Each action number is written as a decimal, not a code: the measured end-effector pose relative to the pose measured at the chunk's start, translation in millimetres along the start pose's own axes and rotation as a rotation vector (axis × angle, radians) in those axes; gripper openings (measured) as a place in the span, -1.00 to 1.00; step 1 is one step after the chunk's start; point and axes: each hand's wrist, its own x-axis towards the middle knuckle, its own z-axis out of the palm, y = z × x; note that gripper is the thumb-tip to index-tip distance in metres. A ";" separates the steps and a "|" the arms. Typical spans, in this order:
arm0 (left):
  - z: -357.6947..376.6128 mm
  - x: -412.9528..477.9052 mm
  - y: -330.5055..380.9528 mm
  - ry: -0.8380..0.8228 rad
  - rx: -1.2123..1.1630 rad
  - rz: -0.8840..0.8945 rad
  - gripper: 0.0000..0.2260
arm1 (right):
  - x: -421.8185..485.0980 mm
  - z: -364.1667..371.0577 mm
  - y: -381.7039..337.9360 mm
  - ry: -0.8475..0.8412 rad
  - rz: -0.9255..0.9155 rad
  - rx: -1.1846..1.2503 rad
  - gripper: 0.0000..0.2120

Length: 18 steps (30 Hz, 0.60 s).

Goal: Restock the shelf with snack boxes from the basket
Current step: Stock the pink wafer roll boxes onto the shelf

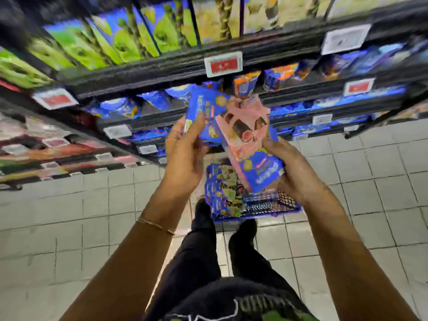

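Observation:
My left hand (185, 154) grips a blue snack box (203, 112) held upright in front of the shelves. My right hand (291, 170) holds a pink and blue snack box (247, 140) from below, tilted, its top edge touching the blue box. Beneath both hands a blue wire basket (266, 205) stands on the floor, with several blue and green snack boxes (222, 193) upright in its left half. The black shelf (162, 66) runs across the top of the view, its rows filled with green, yellow and blue boxes. The whole view is motion-blurred.
Price tags (223, 64) hang on the shelf edges. Red and pink packs (34, 135) fill the lower shelves at left. Grey floor tiles (370, 181) spread right and left of the basket. My legs and shoes (203, 216) stand just behind the basket.

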 end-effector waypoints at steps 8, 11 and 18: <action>8.2 -46.5 114.4 0.075 0.105 0.154 -0.63 | -38.8 79.0 -86.1 0.042 -0.394 -0.621 -0.35; 10.8 -57.7 142.0 0.066 0.210 0.190 -0.70 | -38.7 109.1 -114.1 0.054 -0.576 -0.647 -0.31; 5.3 -74.9 196.5 -0.160 0.245 0.237 -0.38 | -54.1 171.0 -174.6 -0.112 -0.808 -0.804 -0.30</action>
